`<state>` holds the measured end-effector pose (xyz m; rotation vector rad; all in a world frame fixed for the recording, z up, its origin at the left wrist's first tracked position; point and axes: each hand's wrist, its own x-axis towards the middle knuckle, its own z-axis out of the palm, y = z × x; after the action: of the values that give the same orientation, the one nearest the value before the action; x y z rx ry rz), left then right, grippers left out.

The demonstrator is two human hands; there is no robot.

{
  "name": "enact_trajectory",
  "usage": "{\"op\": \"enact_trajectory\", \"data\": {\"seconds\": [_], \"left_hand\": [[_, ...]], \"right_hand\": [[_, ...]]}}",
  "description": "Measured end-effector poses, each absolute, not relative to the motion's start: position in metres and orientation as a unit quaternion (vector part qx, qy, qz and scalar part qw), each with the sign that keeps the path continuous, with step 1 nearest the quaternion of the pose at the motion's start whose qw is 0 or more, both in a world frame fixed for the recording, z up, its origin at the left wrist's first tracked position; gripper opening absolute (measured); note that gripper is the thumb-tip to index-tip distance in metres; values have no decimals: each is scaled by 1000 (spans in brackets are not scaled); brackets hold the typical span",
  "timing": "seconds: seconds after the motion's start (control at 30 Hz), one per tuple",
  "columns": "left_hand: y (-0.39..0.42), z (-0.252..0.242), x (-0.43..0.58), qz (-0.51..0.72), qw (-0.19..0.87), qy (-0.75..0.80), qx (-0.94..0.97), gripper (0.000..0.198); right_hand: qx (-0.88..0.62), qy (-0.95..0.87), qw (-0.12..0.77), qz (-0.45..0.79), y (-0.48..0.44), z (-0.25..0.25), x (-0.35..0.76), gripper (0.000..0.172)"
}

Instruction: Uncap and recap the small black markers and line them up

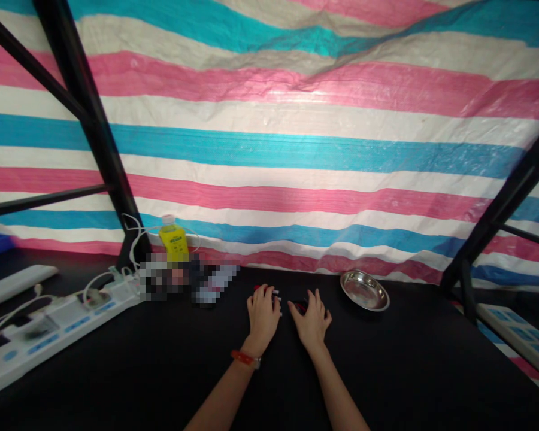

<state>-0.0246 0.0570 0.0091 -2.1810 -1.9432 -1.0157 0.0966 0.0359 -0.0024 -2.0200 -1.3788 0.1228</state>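
Tarp (296, 149) w/ pink, teal & white stripes; yellow bottle (173, 240); black table (161, 359); silver bowl (365, 291); small red bits (257, 288).

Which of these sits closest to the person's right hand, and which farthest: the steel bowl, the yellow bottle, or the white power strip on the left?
Measured from the right hand in the head view:
1. The steel bowl: just to its right, slightly farther back.
2. The yellow bottle: well to the left and farther back.
3. The white power strip: far left, most of it beyond the bottle.

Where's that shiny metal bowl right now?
In the head view, the metal bowl sits on the black table just right of the right hand, not touching it, close to the striped tarp behind.
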Motion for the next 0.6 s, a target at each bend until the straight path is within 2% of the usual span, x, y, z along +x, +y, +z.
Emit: {"op": "enact_trajectory", "data": {"seconds": [0.2, 0.43, 0.6], "left_hand": [[58, 6, -26, -318, 65, -634, -702, 30], [57, 5, -26, -273, 117, -641, -707, 40], [57, 2, -25, -264, 116, -643, -709, 42]], "right_hand": [[-773, -561, 291, 53, 34, -3, 97, 66], [-767, -584, 264, 35, 35, -6, 97, 61], [-751, -604, 264, 29, 41, -8, 98, 53]]}}
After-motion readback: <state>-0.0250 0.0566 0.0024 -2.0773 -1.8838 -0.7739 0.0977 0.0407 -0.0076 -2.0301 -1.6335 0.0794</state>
